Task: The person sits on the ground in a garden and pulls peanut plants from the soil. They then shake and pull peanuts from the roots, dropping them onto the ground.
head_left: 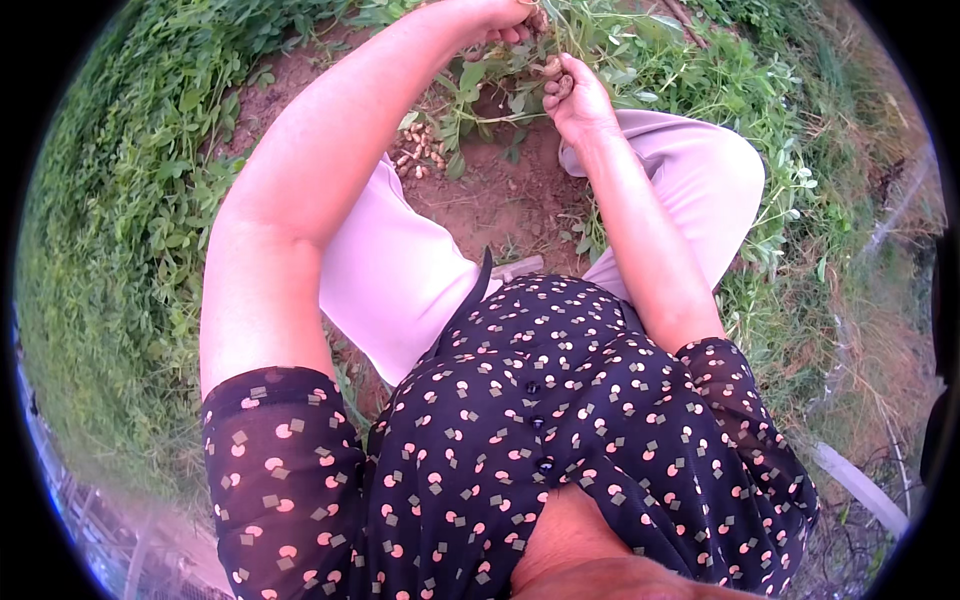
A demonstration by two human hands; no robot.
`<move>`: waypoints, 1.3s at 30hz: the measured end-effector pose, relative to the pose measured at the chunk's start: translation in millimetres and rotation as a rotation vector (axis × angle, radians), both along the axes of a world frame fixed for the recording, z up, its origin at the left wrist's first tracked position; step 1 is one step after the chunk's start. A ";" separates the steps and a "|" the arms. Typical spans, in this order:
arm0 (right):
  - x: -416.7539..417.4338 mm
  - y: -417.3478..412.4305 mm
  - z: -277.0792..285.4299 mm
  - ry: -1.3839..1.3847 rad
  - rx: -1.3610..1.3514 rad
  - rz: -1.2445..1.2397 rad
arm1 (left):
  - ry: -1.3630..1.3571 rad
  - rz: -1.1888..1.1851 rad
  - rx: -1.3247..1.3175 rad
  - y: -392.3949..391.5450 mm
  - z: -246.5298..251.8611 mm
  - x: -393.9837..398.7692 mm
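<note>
At the top edge of the head view, my left hand (510, 21) is curled around the base of an uprooted peanut plant (566, 26); part of this hand is cut off by the frame. Soil-covered pods hang beside its fingers. Just below and to the right, my right hand (585, 101) has its fingers closed on peanut pods (555, 69), close under the plant's stems. A small heap of picked peanuts (420, 150) lies on the bare soil, beyond my left knee.
Reddish soil (495, 195) shows between my bent legs. Leafy green plants (150, 165) grow thickly on the left, with more foliage (720, 75) at the upper right. Dry grass (847, 300) borders the right side, and a pale post (859, 487) lies at the lower right.
</note>
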State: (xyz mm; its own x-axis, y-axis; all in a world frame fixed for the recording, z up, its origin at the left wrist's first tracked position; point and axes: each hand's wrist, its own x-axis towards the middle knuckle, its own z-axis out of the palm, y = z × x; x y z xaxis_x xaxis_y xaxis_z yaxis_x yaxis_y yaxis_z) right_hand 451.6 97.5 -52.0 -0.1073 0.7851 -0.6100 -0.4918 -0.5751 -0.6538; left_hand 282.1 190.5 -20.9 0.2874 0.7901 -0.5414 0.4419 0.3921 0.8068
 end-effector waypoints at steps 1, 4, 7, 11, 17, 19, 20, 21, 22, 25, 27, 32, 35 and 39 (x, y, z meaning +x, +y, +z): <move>5.1 1.3 -1.2 0.026 -0.002 0.012 | -0.047 0.022 0.013 -0.2 -0.7 -1.5; 18.4 4.5 -1.5 0.071 -0.014 0.043 | -0.075 0.006 -0.071 -0.2 16.3 -2.6; 15.2 6.9 -1.4 0.074 -0.055 0.053 | -0.112 0.027 -0.052 -3.9 15.7 -6.1; 23.7 2.4 -17.9 -0.002 -0.057 0.051 | -0.130 0.063 -0.044 -12.4 24.5 1.1; -0.6 -15.3 -15.6 -0.306 -0.003 -0.005 | -0.108 0.157 -0.180 -12.5 39.3 3.6; -11.0 -14.6 -16.0 -0.365 0.019 -0.043 | -0.090 0.136 -0.191 -11.8 34.0 7.9; -15.3 -14.6 -15.8 -0.372 0.038 -0.035 | -0.080 0.126 -0.196 -12.0 31.3 9.7; -17.3 -13.3 -17.5 -0.379 0.057 -0.033 | -0.062 0.108 -0.145 -13.5 32.0 13.0; -19.8 -10.3 -18.9 -0.401 0.085 -0.006 | -0.044 0.091 -0.093 -16.1 32.5 16.1; -30.7 -1.5 -23.3 -0.400 0.016 -0.113 | 0.000 0.040 0.045 -22.2 34.9 19.7; -29.0 -2.7 -24.2 -0.330 0.005 -0.098 | 0.012 0.057 0.036 -23.7 36.1 18.8; -16.0 -20.3 -30.3 -0.135 0.027 -0.036 | -0.110 0.165 -0.211 -15.4 39.8 6.2; -4.6 -26.4 -27.4 -0.205 0.085 0.076 | -0.066 0.193 -0.145 -21.0 38.3 12.1; 0.6 -25.9 -19.8 -0.138 0.084 0.116 | 0.002 0.130 -0.050 -26.3 45.4 13.5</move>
